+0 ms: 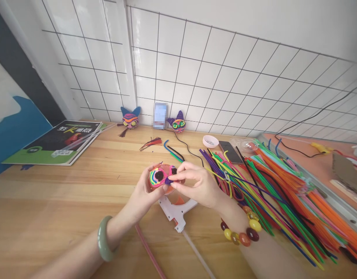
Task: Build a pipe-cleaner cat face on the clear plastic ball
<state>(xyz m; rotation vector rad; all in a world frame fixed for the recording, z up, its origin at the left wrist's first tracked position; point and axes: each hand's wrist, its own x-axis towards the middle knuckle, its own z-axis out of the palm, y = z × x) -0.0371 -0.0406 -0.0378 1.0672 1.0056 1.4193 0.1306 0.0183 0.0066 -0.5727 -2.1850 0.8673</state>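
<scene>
My left hand is closed around the side of a small colourful mask, tilted up toward me. The mask has rainbow bands, pink edging and two black round eyes. My right hand pinches a small purple piece against the mask's middle, between the eyes. The fingers cover much of the mask's right side. Just below the hands lies a white glue gun with a clear glue stick reaching toward me.
Bundles of coloured pipe cleaners spread across the right, with scissors among them. Two finished-looking cat masks and a lit phone lean on the tiled wall. A pink bowl, a dark phone and a book lie farther back.
</scene>
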